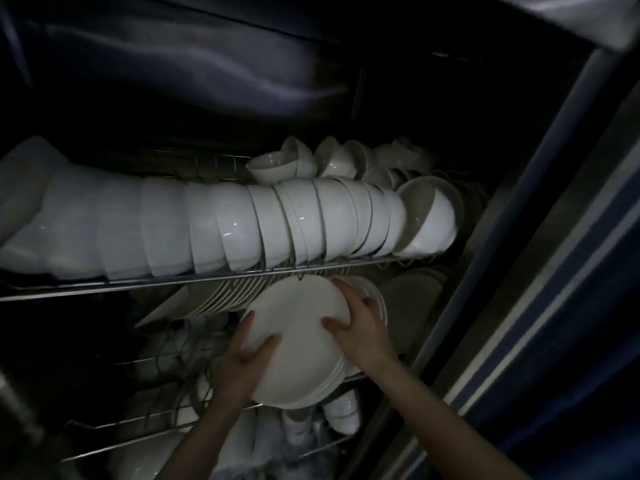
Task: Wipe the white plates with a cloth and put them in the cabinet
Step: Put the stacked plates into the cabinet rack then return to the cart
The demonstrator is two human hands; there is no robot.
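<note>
So our left hand (246,362) and right hand (362,336) grip the plate stack (298,344), tilted facing us, below the front edge of the wire rack (207,279).

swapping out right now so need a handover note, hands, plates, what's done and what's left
Left hand grips the left edge of the stack of round white ceramic plates; right hand grips its right edge.
The stack is tilted inside the dark cabinet, just below the metal wire rack carrying a row of white bowls, in front of more white plates standing on edge.
Done: stack is inside the cabinet. Left: set it down, let go. No cloth in view.
</note>
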